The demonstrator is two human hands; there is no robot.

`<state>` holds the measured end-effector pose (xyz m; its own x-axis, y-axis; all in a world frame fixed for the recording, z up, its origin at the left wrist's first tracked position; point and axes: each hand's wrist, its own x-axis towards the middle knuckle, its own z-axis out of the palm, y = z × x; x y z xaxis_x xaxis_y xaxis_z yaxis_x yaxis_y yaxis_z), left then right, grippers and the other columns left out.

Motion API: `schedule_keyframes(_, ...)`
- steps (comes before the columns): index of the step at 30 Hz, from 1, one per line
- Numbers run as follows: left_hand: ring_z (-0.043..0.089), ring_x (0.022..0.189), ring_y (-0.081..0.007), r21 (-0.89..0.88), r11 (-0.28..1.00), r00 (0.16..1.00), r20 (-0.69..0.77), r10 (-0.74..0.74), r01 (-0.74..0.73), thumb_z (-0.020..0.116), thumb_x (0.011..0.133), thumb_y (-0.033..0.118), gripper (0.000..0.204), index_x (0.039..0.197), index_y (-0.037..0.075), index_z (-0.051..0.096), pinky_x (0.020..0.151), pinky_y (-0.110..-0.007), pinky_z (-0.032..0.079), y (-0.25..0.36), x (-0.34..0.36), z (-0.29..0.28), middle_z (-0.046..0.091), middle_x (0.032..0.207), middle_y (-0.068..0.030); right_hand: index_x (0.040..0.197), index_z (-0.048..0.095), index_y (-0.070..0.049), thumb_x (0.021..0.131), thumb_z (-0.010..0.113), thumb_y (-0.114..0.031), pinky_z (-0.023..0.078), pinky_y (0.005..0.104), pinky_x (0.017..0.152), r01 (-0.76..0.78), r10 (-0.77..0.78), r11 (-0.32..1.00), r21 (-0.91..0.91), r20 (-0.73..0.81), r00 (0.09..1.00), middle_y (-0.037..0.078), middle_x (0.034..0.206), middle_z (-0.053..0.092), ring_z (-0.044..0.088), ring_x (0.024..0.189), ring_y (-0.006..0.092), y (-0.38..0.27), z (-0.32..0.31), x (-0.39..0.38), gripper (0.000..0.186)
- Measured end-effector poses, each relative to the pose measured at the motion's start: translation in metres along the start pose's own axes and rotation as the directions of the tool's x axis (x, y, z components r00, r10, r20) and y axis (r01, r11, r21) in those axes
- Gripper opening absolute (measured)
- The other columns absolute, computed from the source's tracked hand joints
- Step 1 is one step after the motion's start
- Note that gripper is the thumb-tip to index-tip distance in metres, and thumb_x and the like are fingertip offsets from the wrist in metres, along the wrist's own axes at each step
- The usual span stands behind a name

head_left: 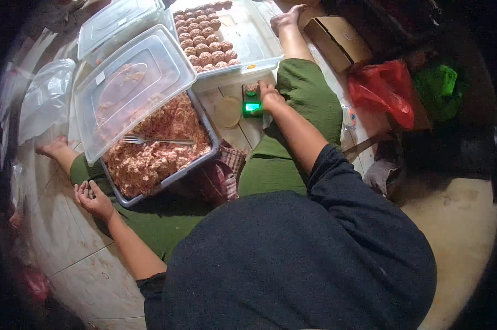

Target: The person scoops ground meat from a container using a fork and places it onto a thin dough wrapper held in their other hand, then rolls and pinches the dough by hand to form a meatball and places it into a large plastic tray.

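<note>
My right hand (pixel 271 96) is beside a small scale (pixel 251 108) with a lit green display, its fingers curled at the edge next to a reddish ball (pixel 251 88) on top; what they grip is unclear. My left hand (pixel 94 199) is palm up by my left leg, its fingers loosely bent and apart, holding nothing visible. A grey-rimmed bin (pixel 200 161) holds a coarse reddish mixture (pixel 144 168) with a fork (pixel 157 140) on it. A translucent lid (pixel 130 52) lies tilted over the bin's back part. Behind the scale, a clear tub (pixel 259 38) holds rows of reddish balls (pixel 201 48).
A round pale disc (pixel 228 111) lies left of the scale. A second lid (pixel 105 25) is at back left, a plastic bag (pixel 42 104) at left. A cardboard box (pixel 339 41), red bag (pixel 380 88) and green bag (pixel 438 91) are at right. My legs surround the containers.
</note>
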<state>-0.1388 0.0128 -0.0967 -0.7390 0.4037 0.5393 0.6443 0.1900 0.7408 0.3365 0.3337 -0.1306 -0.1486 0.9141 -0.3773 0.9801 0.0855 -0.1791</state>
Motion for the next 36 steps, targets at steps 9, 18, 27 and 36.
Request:
schedule_keyframes(9, 0.060, 0.094, -0.0233, 0.057, 0.996, 0.997, 0.027, 0.067, -0.068, 0.063, 0.083, 0.003, 0.012, 0.088, -0.007, 0.058, 0.073, -0.030, 0.052, 0.001, -0.005, -0.008, 0.044, 0.124, -0.0142, 0.136, 0.025, -0.006, 0.049, 0.086, -0.034, 0.040, 0.0424, 0.095, 0.187, -0.169, 0.970, 0.153, -0.128, 0.977, 0.026, 0.120, 0.047, 0.046, 0.116, 0.0393, 0.006, -0.005, 0.004, 0.110)
schedule_keyframes(18, 0.058, 0.093, -0.0203, 0.058, 0.997, 0.998, 0.043, 0.039, -0.042, 0.056, 0.085, 0.003, 0.022, 0.103, -0.009, 0.054, 0.077, -0.029, 0.049, 0.013, -0.002, 0.000, 0.045, 0.123, -0.0104, 0.133, 0.033, -0.009, 0.060, 0.076, -0.008, 0.046, 0.0406, 0.085, 0.185, -0.155, 0.971, 0.151, -0.192, 0.969, 0.023, 0.104, 0.058, 0.057, 0.097, 0.0384, 0.031, 0.004, 0.043, 0.085)
schedule_keyframes(27, 0.059, 0.090, -0.0198, 0.134, 0.990, 0.998, 0.059, 0.033, -0.040, 0.059, 0.084, 0.005, 0.033, 0.114, -0.006, 0.050, 0.073, -0.029, 0.048, 0.018, -0.001, 0.004, 0.052, 0.113, -0.0120, 0.128, 0.043, -0.010, 0.067, 0.056, 0.008, 0.048, 0.0406, 0.079, 0.177, -0.137, 0.944, 0.278, -0.159, 0.978, 0.020, 0.103, 0.061, 0.060, 0.093, 0.0339, 0.025, -0.011, 0.034, 0.065)
schedule_keyframes(36, 0.060, 0.084, -0.0183, 0.069, 0.990, 0.992, 0.026, 0.123, -0.124, 0.064, 0.082, 0.005, 0.012, 0.082, -0.003, 0.056, 0.068, -0.026, 0.048, 0.016, -0.003, 0.005, 0.045, 0.124, -0.0117, 0.128, 0.045, -0.010, 0.064, 0.067, 0.005, 0.047, 0.0387, 0.087, 0.158, -0.130, 0.948, 0.276, -0.115, 0.985, 0.021, 0.115, 0.057, 0.056, 0.106, 0.0338, 0.022, -0.012, 0.035, 0.069)
